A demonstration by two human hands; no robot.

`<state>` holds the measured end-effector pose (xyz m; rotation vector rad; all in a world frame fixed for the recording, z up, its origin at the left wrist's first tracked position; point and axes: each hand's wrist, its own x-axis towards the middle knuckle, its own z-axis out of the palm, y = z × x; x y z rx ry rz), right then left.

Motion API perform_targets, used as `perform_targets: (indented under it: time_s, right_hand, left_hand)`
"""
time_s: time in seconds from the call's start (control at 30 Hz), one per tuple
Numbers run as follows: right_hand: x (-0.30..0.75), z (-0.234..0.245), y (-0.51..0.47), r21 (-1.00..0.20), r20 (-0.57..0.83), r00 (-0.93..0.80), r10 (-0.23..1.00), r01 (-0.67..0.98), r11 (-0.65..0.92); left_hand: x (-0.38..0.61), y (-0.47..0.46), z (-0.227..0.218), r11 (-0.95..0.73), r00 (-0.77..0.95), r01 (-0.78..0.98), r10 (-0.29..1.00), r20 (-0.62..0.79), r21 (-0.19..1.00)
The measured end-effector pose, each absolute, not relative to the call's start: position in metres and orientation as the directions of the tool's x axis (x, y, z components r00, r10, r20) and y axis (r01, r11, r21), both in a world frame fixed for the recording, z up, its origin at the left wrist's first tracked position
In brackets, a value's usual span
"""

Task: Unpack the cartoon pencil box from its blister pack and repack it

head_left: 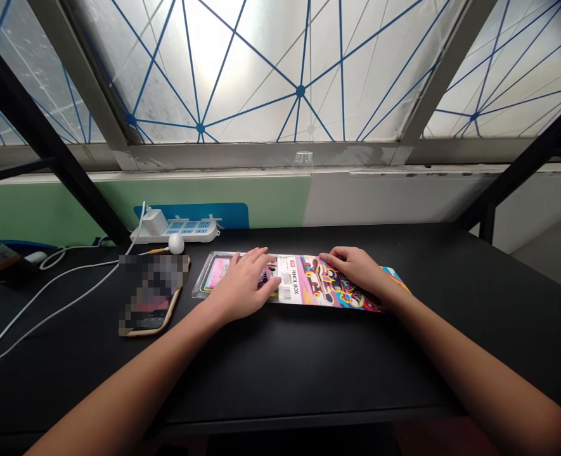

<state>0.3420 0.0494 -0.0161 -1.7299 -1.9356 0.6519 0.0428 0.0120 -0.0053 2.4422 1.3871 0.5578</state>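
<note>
A long, flat pencil box package (287,290) lies on the black desk. Its left end is clear plastic over a pink picture; a white label reads "PENCIL BOX", and colourful cartoon print covers the right part. Spread over the clear end, my left hand (245,285) rests with fingers apart and thumb by the label. My right hand (359,269) is on the printed part, fingers curled at its far edge and thumb pointing left. The palm side of my right hand is hidden.
A phone (178,301) with a blurred screen lies to the left. Behind it stand a white power strip (192,229) with a plugged-in charger and a trailing white cable (61,275). Black frame bars (56,149) rise on both sides, before a window (261,63).
</note>
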Motion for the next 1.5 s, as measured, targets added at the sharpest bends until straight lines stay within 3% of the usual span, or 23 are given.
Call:
perform_targets:
  time_s: [0.17, 0.27, 0.4, 0.63, 1.0, 1.2, 1.3, 1.5]
  right_hand:
    - [0.339, -0.013, 0.047, -0.654, 0.016, -0.129, 0.992, 0.748, 0.108]
    - [0.355, -0.010, 0.048, -0.662, -0.018, -0.160, 0.987, 0.742, 0.108]
    - [0.375, 0.000, 0.049, -0.650, -0.072, -0.232, 0.970, 0.749, 0.131]
    - [0.384, 0.006, 0.045, -0.537, -0.094, -0.259, 0.961, 0.826, 0.171]
    - [0.364, -0.003, 0.049, -0.514, -0.067, -0.269, 0.961, 0.835, 0.197]
    - [0.316, 0.012, 0.057, -0.323, -0.114, -0.346, 0.931, 0.900, 0.294]
    - [0.280, 0.019, 0.061, -0.246, -0.167, -0.393, 0.904, 0.905, 0.348]
    - [0.227, 0.021, 0.067, -0.247, -0.145, -0.490, 0.859, 0.859, 0.449]
  left_hand:
    - [0.048, 0.005, 0.006, -0.364, 0.375, 0.448, 0.906, 0.199, 0.817]
    - [0.043, 0.009, 0.014, -0.331, 0.294, 0.230, 0.920, 0.259, 0.915]
    - [0.033, 0.021, 0.016, -0.348, 0.103, 0.158, 0.937, 0.335, 0.924]
    - [0.026, 0.041, 0.003, -0.179, -0.129, 0.059, 0.974, 0.185, 0.982]
    - [0.021, 0.051, -0.008, -0.103, -0.145, -0.188, 0.987, 0.076, 0.977]
    - [0.023, 0.049, -0.007, -0.122, -0.169, -0.263, 0.982, 0.079, 0.957]
    - [0.023, 0.049, -0.005, -0.132, -0.181, -0.270, 0.980, 0.085, 0.954]
    - [0.024, 0.049, -0.003, -0.139, -0.159, -0.148, 0.981, 0.116, 0.979]
